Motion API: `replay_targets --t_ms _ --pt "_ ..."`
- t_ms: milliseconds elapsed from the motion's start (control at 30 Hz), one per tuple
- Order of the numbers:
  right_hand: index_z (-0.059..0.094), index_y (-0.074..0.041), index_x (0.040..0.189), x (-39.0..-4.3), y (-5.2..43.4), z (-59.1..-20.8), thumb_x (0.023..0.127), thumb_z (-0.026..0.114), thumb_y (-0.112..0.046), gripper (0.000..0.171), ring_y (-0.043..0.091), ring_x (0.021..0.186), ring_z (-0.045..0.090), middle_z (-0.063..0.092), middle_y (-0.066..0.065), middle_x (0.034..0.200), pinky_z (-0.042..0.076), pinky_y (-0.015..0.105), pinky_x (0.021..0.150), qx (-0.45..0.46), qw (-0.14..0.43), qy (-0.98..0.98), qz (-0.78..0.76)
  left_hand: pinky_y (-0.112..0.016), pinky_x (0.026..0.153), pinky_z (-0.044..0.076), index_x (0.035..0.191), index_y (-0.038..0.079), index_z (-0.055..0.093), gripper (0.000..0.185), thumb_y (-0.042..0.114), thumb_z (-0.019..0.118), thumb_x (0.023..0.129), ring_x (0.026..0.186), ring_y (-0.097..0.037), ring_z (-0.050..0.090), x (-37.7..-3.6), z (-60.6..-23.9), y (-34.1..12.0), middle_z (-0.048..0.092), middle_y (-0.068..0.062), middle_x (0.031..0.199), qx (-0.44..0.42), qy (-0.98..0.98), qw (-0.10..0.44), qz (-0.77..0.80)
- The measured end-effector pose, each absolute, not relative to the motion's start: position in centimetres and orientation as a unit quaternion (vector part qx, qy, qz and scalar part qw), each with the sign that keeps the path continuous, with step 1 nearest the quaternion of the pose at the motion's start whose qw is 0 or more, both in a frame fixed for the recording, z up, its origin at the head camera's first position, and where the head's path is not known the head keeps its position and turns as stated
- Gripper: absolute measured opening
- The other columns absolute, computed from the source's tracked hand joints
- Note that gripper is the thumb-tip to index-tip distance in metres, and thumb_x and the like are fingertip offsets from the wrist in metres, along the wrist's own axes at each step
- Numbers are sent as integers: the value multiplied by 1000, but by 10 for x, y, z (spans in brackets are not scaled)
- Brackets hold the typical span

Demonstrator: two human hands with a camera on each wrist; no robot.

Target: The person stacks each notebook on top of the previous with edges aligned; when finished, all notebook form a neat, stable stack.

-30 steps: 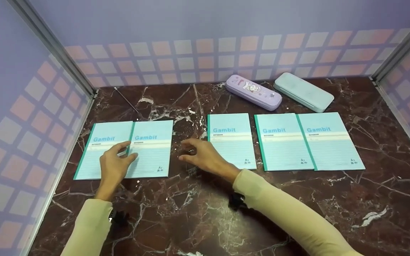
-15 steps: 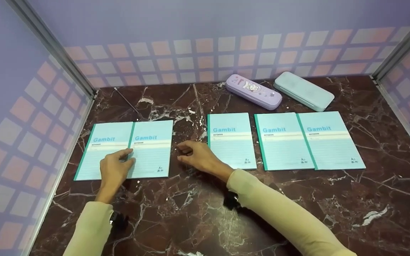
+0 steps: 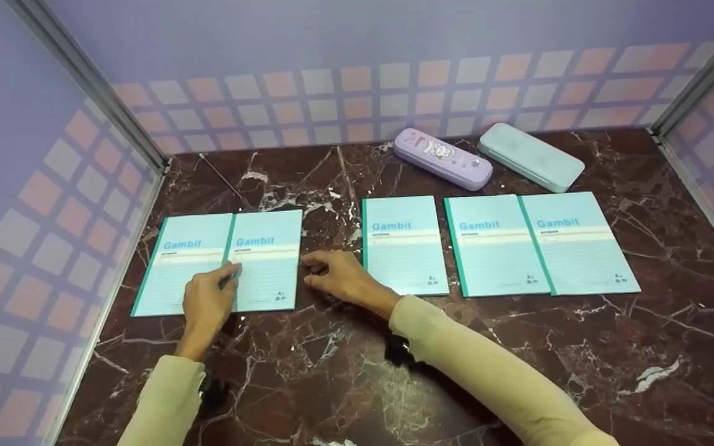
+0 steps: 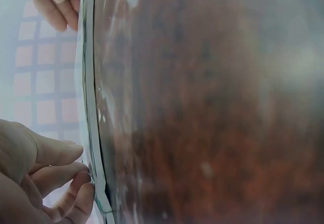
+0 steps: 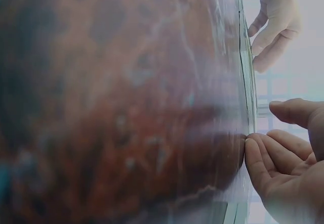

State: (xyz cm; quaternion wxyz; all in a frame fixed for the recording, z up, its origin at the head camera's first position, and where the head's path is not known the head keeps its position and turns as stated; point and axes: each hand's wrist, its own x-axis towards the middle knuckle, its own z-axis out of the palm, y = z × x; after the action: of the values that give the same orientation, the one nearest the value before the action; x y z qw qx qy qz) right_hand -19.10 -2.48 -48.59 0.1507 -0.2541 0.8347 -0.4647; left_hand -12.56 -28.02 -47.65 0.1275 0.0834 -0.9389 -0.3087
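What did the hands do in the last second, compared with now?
The right hand slid left across the marble table until its fingertips reached the right edge of the second notebook from the left. The left hand crept slightly forward along that notebook's left edge, fingers curling onto it. The other notebooks and both pencil cases stayed put.

Five teal notebooks (image 3: 404,244) lie in a row on the marble table (image 3: 580,359). Behind them, by the back wall, are two pencil cases: one purple (image 3: 442,159), one pale green (image 3: 530,157).
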Motion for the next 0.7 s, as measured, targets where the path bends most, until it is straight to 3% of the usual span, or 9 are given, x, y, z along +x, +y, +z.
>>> replay_targets --t_ms 67,233,333,467,700 --pt "66 -1 140 -191 -25 -486 99 77 -10 44 25 114 71 71 14 132 57 27 97 -254 150 835 -465 -51 69 55 120 -3 78 25 -3 71 96 105 -48 72 -124 -477 -278 68 -24 129 79 -940 129 -306" --pt "66 -2 141 -190 -26 -485 99 76 -10 44 24 113 71 71 13 133 57 25 96 -256 152 839 -456 -51 62 55 120 -5 78 25 -4 70 96 106 -49 72 -123 -477 -275 67 -27 130 65 -942 129 -303" --pt "66 -3 142 -191 -26 -485 99 76 -11 44 24 113 71 71 12 133 57 25 96 -256 149 844 -448 -54 69 58 121 -6 76 26 -4 71 95 112 -48 70 -123 -477 -273 66 -28 130 64 -942 124 -306" --pt "66 -3 142 -190 -26 -484 99 77 -10 45 24 113 71 72 13 132 57 26 97 -252 150 845 -446 -61 87 58 122 -6 75 29 -2 74 93 116 -50 67 -123 -475 -270 67 -27 129 71 -942 119 -306" --pt "67 -1 140 -189 -28 -484 99 77 -9 43 26 112 72 72 14 131 58 28 96 -261 137 843 -450 -62 92 57 123 -7 74 32 -2 76 92 117 -49 67 -122 -474 -263 67 -26 130 61 -943 108 -307"
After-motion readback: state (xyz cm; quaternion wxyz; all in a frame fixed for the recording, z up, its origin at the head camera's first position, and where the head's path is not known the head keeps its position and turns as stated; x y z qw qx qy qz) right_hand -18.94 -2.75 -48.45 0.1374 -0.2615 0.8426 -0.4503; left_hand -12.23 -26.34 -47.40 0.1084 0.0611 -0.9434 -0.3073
